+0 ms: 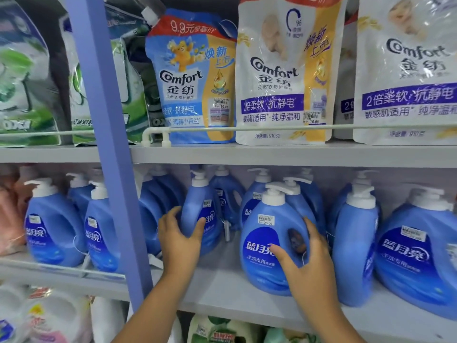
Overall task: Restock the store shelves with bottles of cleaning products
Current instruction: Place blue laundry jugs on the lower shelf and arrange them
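1. Bottles of blue laundry liquid with white pump tops crowd the middle shelf (222, 293). Two are in hand: a narrow-facing bottle (200, 214) set back towards the purple upright (108, 144), and a front bottle (269, 243) standing at the shelf's front edge, label outward.
2. Left hand (179, 240) wraps the lower body of the narrow-facing bottle, thumb on its front and fingers curled round the far side.
3. Right hand (306, 266) lies against the front bottle, fingers spread, thumb across the label and the rest curving round its right flank by the moulded handle hole; it reads as a cupping hold rather than a tight clamp.
4. Handling, as a judgement: full bottles like these are likely heavy, with stiff walls and a smooth, glossy skin that could slip. The handle hole or a two-sided grip low on the body looks safest; the pump neck is a poor lifting point. Neighbours stand close, so a nudge could tip one.
5. Labels on the blue bottles carry the characters 蓝月亮 with 手洗专用 beneath; a white sticker on the front bottle reads 25.00.
6. Pouches on the shelf above: a blue Comfort pouch (193, 78) marked 金纺 and 9.9元, stickered 10.00, and a white Comfort pouch (284, 70) marked 2倍柔软·抗静电 and 910克.
7. Green-and-white bags (29, 82) stand further left, showing "OXI" and part of "Detergent".
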